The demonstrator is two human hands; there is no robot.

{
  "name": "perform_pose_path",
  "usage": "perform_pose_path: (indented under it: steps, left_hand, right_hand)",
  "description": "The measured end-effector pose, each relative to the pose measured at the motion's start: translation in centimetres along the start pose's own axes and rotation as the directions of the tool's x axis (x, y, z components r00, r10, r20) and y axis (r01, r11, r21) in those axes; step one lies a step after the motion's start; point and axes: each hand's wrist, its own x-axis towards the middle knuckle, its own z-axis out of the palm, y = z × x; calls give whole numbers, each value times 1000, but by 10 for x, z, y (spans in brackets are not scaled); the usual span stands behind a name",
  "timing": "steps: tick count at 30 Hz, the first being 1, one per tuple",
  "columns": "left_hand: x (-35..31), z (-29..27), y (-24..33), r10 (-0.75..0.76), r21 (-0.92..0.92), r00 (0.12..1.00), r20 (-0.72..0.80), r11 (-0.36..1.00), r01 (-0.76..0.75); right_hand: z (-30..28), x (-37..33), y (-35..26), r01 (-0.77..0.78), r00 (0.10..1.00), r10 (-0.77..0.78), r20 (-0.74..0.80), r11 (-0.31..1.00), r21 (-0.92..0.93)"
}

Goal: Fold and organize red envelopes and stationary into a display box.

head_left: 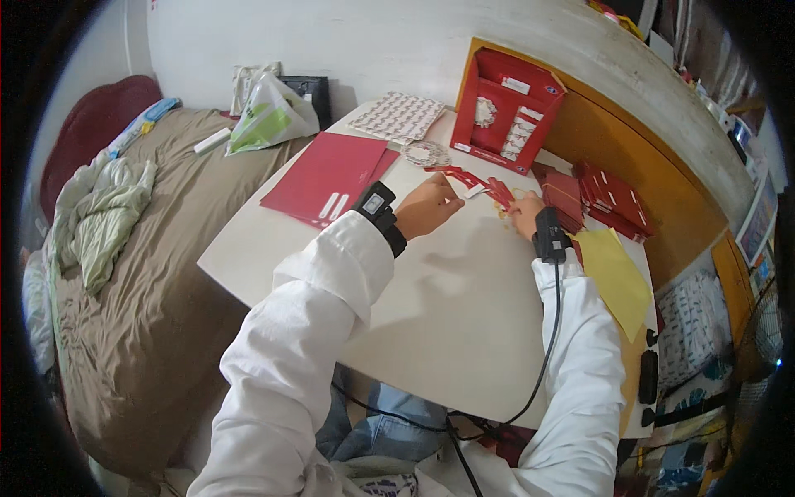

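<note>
My left hand [428,205] hovers over the white table, fingers loosely bent and somewhat apart, with nothing visible in them. Red paper strips [455,173] lie just beyond its fingertips, beside a small white piece [474,190]. My right hand [526,215] is closed at the end of a fanned bunch of red strips [498,192]; its fingertips partly hide what they pinch. Close to the right hand are a banded stack of dark red cards [561,197] and more red packets [611,199]. Round patterned white pieces [425,154] sit beyond my left hand.
A red display box [503,103] stands at the table's back. Red folders [327,176] and a patterned white stack [397,117] lie left. Yellow paper [614,277] is under my right forearm. A cable [546,356] hangs from my right wrist. A bed [166,273] adjoins the table.
</note>
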Motion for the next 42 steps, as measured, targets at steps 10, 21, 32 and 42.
perform_pose_path:
  steps: [10, 21, 32, 42]
  left_hand:
    - [-55, -61, -37, -5, 336, 1000, -10, 942, 8]
    - [-49, -42, -18, -99, -36, 995, -3, 994, 99]
    - [-75, -66, -10, -26, 175, 989, -146, 983, 52]
    - [-134, -93, -51, -44, 512, 944, -326, 832, 215]
  right_hand:
    - [-16, -12, -16, -107, 993, 109, -32, 993, 58]
    - [-3, -6, 21, -26, 995, 28, -95, 999, 21]
    - [-8, -26, 27, 102, 961, -59, -269, 983, 150]
    - [-37, -84, -62, 83, 996, -64, -62, 918, 387]
